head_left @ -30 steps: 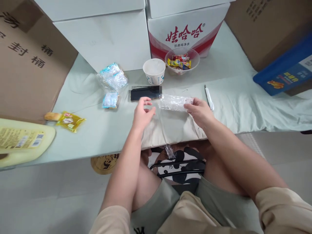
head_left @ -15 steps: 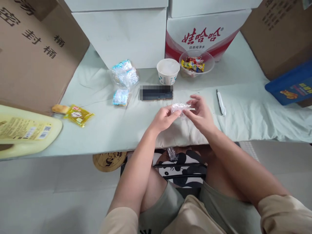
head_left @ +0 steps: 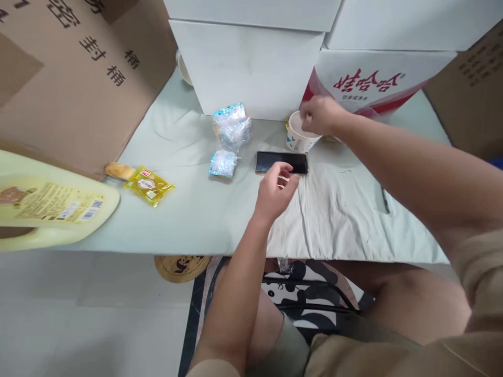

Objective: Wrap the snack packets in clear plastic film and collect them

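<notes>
My right hand [head_left: 320, 115] reaches over the rim of a white paper cup [head_left: 301, 137], its fingers closed together and pointing down. What they hold, if anything, is hidden. My left hand [head_left: 276, 189] hovers at the near edge of a dark smartphone [head_left: 271, 161], its fingers loosely curved and apart with nothing visible in them. Left of the phone lies a blue-and-clear snack packet [head_left: 223, 164]. Behind it is a crumpled clear plastic bag [head_left: 232, 131] with blue packets.
On the left are a yellow-wrapped snack [head_left: 149, 186], a bread piece [head_left: 120, 170] and a large pale-yellow jug [head_left: 58, 204]. White boxes [head_left: 251, 68] stand behind; a brown carton [head_left: 86, 78] is at left. A pen [head_left: 385, 200] lies right of my forearm.
Both hands held crumpled clear plastic together; now they are apart, and that plastic is out of sight. My right hand has moved forward to the cup. The view has shifted.
</notes>
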Tool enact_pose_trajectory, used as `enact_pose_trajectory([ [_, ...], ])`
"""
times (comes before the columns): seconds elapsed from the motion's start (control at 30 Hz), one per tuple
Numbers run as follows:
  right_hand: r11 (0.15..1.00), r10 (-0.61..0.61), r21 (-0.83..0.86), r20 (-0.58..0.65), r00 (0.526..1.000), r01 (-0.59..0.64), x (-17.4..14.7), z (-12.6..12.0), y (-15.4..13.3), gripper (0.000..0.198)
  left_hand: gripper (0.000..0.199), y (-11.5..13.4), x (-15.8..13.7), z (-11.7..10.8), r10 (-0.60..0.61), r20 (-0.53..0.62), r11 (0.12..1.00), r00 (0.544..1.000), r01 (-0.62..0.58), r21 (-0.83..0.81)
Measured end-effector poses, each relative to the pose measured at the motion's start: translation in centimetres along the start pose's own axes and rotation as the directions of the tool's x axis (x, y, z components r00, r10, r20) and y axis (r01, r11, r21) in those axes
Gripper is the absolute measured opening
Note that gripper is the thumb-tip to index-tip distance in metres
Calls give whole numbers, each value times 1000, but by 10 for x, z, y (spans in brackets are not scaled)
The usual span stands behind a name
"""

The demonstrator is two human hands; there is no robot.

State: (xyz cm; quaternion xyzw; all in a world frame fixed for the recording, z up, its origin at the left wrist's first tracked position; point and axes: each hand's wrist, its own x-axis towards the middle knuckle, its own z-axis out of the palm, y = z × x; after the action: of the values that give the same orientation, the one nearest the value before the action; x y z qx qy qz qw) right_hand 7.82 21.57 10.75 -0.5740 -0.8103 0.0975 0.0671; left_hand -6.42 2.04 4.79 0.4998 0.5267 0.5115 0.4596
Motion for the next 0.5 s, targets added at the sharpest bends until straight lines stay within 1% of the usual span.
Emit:
enact_pose_trajectory([
  [0.03,1000,5,-21,121,993,-3,12,7,-4,15,12,0,0,1,6,15,1000,1000,-6,18],
  [0.1,1000,21,-16,299,954,-17,25,17,-8,16,7,-1,-3,0,11,50,997,999,-14,75],
  [0.17,1000,27,2,435,900,-31,29,14,-9,13,4,-1,-6,-3,-6,84,991,996,-6,134],
  [0.2,999,28,5,471,882,-34,29,8,-10,11,5,-1,-7,-5,-20,101,988,995,4,153],
  [0.23,999,32,-3,469,882,-35,28,-2,-12,10,5,-1,-9,-7,-34,118,986,992,14,167],
  [0.27,999,39,-26,414,909,-31,27,-13,-16,11,6,0,-10,-9,-45,131,984,990,22,177],
  [0.3,998,40,-59,309,950,-23,25,-23,-21,12,5,1,-11,-10,-56,138,982,989,29,189],
  [0.33,995,26,-94,180,983,-9,21,-32,-30,14,5,2,-12,-11,-68,142,978,988,37,207],
  [0.37,992,-5,-124,50,999,11,15,-37,-41,19,6,3,-13,-11,-83,147,971,986,47,235],
  [0.4,989,-53,-140,-39,998,47,8,-38,-54,25,7,3,-13,-10,-105,157,960,982,58,274],
  [0.43,984,-115,-141,-67,991,105,-1,-33,-69,30,8,3,-13,-8,-132,177,945,975,70,319],
  [0.47,974,-192,-131,-38,981,185,-11,-23,-85,32,9,2,-14,-5,-161,205,927,965,76,367],
  [0.5,951,-286,-109,34,958,288,-21,-9,-103,29,9,1,-14,-1,-190,242,907,951,75,415],
])
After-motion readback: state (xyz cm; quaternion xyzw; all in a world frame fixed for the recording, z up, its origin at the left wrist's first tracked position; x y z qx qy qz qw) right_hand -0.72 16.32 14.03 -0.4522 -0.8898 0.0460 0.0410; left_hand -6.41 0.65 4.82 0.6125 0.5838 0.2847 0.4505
